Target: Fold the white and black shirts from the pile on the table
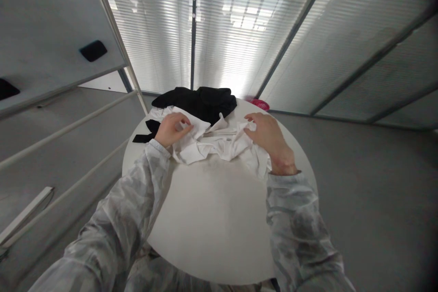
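Observation:
A crumpled white garment (219,148), which looks like a shirt, lies across the far half of a round white table (219,219). My left hand (173,128) rests at its left side, with the fingers bent and the thumb apart from them over the cloth. On the opposite side, my right hand (268,136) is at the garment's right part, its thumb and forefinger spread with white fabric showing between them. Some of the fingers on both hands are hidden. Just beyond the white cloth is a heaped black garment (201,101).
A black strap-like piece (145,137) sticks out left of my left hand. Behind the table's far edge shows a pink basket-like object (259,104). A whiteboard (51,23) on a pale frame (68,126) stands to the left. Glass panels with blinds (226,45) form the back.

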`<state>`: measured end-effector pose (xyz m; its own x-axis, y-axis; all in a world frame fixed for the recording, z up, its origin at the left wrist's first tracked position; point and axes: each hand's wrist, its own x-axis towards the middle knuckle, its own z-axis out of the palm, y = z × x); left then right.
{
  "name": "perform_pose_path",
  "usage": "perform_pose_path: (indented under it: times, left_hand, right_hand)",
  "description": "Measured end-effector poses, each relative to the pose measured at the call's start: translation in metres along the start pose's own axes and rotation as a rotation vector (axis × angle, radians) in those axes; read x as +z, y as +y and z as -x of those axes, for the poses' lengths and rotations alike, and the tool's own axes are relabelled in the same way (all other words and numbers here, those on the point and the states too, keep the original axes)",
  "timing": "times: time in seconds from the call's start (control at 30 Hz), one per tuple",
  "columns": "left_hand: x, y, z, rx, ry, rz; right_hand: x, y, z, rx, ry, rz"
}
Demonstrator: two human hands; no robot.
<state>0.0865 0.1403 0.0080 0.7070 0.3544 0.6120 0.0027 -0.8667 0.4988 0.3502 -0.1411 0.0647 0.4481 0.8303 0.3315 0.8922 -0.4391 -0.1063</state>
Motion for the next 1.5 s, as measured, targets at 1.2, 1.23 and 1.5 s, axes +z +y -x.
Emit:
perform_pose_path:
  times: [1.2,1.23,1.5]
  left_hand:
    - [0.008,0.023,0.007,0.238,-0.557,-0.048]
    - [0.01,0.024,0.007,0.249,-0.57,-0.069]
    - [0.013,0.024,0.008,0.203,-0.543,-0.043]
  right_hand:
    - [-0.002,-0.027,0.0,-0.03,-0.285,-0.032]
    - [-0.001,-0.024,0.0,-0.025,-0.283,-0.036]
    - [0.001,-0.024,0.0,-0.003,-0.287,-0.012]
